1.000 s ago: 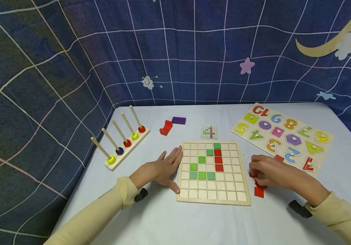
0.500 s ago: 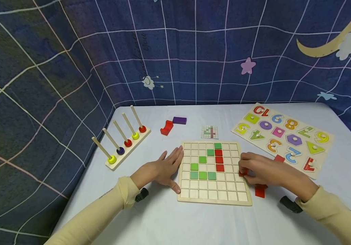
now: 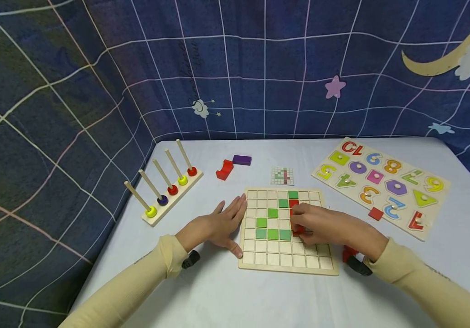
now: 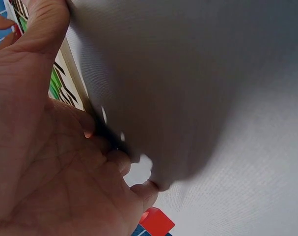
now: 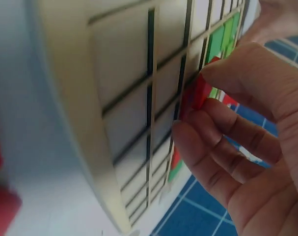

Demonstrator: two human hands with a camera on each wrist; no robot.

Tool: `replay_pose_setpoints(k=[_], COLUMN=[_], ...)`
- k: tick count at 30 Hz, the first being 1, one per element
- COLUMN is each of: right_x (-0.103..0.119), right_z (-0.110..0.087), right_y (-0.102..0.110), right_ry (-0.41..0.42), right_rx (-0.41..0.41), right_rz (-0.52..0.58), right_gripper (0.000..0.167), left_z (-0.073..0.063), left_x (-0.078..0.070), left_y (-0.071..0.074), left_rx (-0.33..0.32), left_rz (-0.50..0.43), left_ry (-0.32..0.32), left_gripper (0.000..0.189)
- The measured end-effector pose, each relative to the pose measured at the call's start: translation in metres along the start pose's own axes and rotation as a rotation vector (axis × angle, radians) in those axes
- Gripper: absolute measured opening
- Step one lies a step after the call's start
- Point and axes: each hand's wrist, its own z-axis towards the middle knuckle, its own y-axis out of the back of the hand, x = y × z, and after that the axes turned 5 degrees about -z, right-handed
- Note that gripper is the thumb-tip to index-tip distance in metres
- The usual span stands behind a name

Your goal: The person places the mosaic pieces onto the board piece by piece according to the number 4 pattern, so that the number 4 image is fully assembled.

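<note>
A wooden grid board [image 3: 259, 260] lies flat on the table, with several green tiles [image 3: 273, 234] in its cells and a column of red tiles [image 3: 293, 202] that is partly covered by my right hand. My right hand [image 3: 329, 225] pinches a red tile [image 5: 203, 91] between thumb and fingers, low over the board beside the bottom row of green. Against the board's left edge rests my left hand [image 3: 221, 228], its fingers extended and holding nothing. A small patterned card [image 3: 282, 176] lies just beyond the board.
Loose red tiles [image 3: 348, 253] lie right of the board, partly under my right wrist. Another red tile [image 3: 376, 213] touches the number puzzle [image 3: 382, 177]. A peg stand with rings [image 3: 177, 194], a red block [image 3: 224, 169] and a purple block [image 3: 242, 160] stand at left.
My right hand has moved left from the loose red tiles to above the board, carrying one red tile. The left hand stays at the board's edge.
</note>
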Motion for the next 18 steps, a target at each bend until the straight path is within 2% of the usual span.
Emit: replay_pose_setpoints(k=[4,11,18], right_x=[0.004,0.008,0.016], right_z=[0.003,-0.001,-0.006], right_y=[-0.006,-0.012,-0.015], right_ry=[0.011,0.079,0.047], right_rx=[-0.005,-0.096,-0.130], right_rz=[-0.024,-0.084,-0.141], right_gripper=[0.021,0.020,0.018], left_z=[-0.003,-0.002,0.000], left_x=[-0.001,0.000,0.000], left_y=[0.002,0.002,0.000], left_rx=[-0.007,-0.007,-0.003], left_rz=[0.004,-0.011,-0.013], left_ry=[-0.009,-0.006,-0.008], left_gripper=[0.142,0.144,0.146])
